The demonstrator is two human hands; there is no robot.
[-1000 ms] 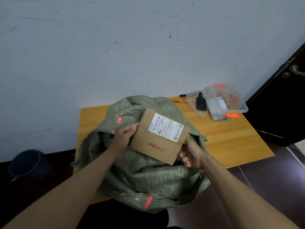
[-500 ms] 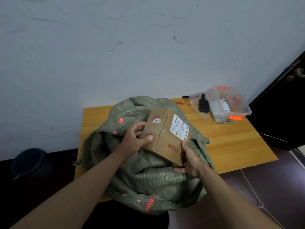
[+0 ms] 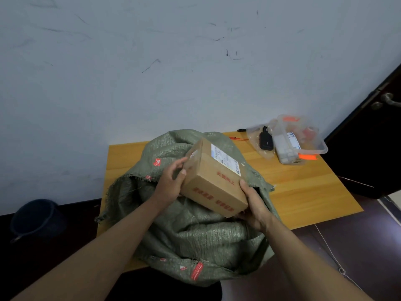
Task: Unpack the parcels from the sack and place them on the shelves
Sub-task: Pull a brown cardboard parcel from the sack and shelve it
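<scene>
A brown cardboard parcel (image 3: pixel 213 181) with a white shipping label and red print is held just above the green woven sack (image 3: pixel 195 231). My left hand (image 3: pixel 170 183) grips its left end, thumb on the near face. My right hand (image 3: pixel 255 205) holds its near right corner from below and the side. The sack lies slumped on the wooden table (image 3: pixel 303 187), its mouth open towards the left; what is inside is hidden.
A clear plastic tub (image 3: pixel 303 137) with small items and a plastic bag with a black device (image 3: pixel 265 141) sit at the table's far right. A dark bucket (image 3: pixel 34 218) stands on the floor at the left. A dark door (image 3: pixel 373 135) is at the right.
Both hands have turned the parcel: the labelled face that pointed at me now faces up and right, and a printed side face shows towards me.
</scene>
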